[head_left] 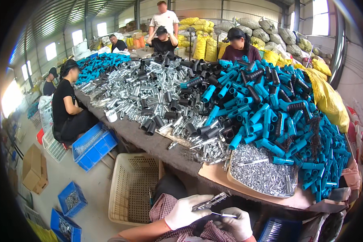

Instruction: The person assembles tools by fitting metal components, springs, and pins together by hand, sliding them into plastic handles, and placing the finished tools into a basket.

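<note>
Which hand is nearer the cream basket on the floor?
Left. The left hand, gripping a metal tube, is just right of the basket. The right hand, with a thin pin, sits farther right.

Tray of small metal parts (266,171) (heaped) blocks table edge (149,146) ahead.

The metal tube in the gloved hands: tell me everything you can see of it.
The metal tube is a short, silvery cylinder with ribbed or threaded bands, looking like bright plated steel. It lies tilted, upper end pointing right, gripped by the left hand in a white glove. The right hand, also gloved, holds a thin metal pin just below it. It sits low, in front of the table edge. Finer detail is too small to tell.
</note>
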Demonstrator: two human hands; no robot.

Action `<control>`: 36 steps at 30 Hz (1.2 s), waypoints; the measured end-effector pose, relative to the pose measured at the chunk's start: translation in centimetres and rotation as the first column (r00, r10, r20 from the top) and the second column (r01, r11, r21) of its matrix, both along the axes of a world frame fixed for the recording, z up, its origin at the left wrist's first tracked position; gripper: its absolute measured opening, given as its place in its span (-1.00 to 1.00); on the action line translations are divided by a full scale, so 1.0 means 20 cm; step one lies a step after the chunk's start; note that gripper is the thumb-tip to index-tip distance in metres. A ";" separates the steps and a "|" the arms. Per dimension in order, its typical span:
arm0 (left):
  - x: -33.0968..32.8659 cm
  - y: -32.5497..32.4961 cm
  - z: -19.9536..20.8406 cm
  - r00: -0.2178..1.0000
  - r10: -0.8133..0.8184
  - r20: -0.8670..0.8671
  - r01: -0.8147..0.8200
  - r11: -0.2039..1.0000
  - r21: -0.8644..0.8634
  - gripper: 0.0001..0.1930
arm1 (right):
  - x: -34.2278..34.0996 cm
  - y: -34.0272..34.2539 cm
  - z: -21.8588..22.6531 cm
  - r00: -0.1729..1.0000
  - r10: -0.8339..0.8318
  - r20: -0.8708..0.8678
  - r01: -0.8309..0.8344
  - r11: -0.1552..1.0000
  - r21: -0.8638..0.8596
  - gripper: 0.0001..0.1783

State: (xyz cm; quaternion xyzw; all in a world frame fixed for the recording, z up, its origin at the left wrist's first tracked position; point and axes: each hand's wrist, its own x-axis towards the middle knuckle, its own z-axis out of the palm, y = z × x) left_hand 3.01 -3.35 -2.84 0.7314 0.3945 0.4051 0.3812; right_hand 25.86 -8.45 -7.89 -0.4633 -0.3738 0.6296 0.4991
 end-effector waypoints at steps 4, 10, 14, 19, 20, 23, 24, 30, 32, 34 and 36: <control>-0.01 0.00 0.02 0.999 -0.038 0.002 0.038 0.996 -0.081 -0.50 | 0.02 0.00 0.08 0.990 0.060 0.128 -0.068 0.996 0.060 -0.56; -0.01 0.01 0.01 0.998 -0.002 0.071 0.009 0.994 -0.109 -0.49 | 0.00 0.00 0.13 0.974 0.068 0.216 -0.110 0.976 0.190 -0.64; -0.01 0.00 0.04 1.000 -0.020 0.015 0.020 0.999 -0.032 -0.49 | -0.02 0.00 0.11 0.944 -0.002 0.329 -0.054 0.986 0.159 -0.67; -0.02 0.01 0.03 0.999 -0.005 0.045 0.011 0.993 -0.116 -0.53 | -0.05 0.01 0.09 0.943 -0.083 0.322 -0.012 0.959 0.283 -0.69; -0.02 0.02 0.02 0.997 0.010 0.077 0.012 0.959 -0.282 -0.54 | -0.05 0.00 0.10 0.963 -0.022 0.270 -0.040 0.974 0.224 -0.70; -0.03 0.03 0.04 0.982 0.043 0.186 0.066 0.837 -0.543 -0.54 | -0.07 0.01 0.13 0.986 0.032 0.163 -0.052 0.991 0.122 -0.74; -0.03 0.03 0.04 0.982 0.042 0.186 0.067 0.836 -0.545 -0.54 | -0.07 0.01 0.14 0.987 0.042 0.158 -0.061 0.991 0.116 -0.75; -0.02 0.03 0.04 0.992 0.054 0.112 -0.017 0.952 -0.306 -0.52 | -0.10 0.05 0.12 0.989 -0.035 0.144 0.022 0.996 0.090 -0.78; -0.03 0.03 0.03 0.998 0.067 0.020 -0.063 0.983 -0.170 -0.52 | -0.12 0.07 0.14 0.982 -0.068 0.174 0.040 0.986 0.159 -0.82; -0.03 0.03 0.04 0.998 0.069 0.004 -0.067 0.986 -0.150 -0.51 | -0.12 0.08 0.11 0.986 -0.076 0.150 0.051 0.985 0.164 -0.82; -0.03 0.03 0.04 0.998 0.069 -0.010 -0.070 0.989 -0.130 -0.51 | -0.12 0.09 0.10 0.988 -0.086 0.129 0.064 0.983 0.170 -0.83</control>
